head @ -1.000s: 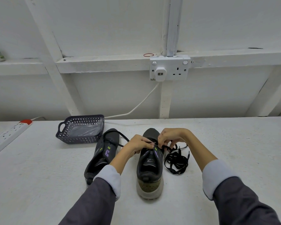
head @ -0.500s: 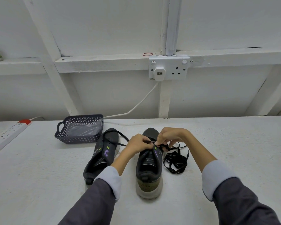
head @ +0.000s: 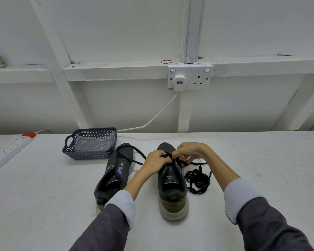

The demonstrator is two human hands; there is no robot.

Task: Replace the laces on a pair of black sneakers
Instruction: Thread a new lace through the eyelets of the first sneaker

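Left hand and right hand both curled tight, pinching the lace over the forward eyelets of the right-hand sneaker, upright on the surface. Likely faults from here: loss of the pinch, with the lace end pulling back out of its eyelet; snagging of the strand trailing across the toe of the other sneaker, dragging it askew; knotting with the loose lace heap just beside, possibly the same lace's tail, not clear at this angle. Counted: two sneakers, two hands, one lace in work, one loose heap, one basket, one power strip, one wall socket
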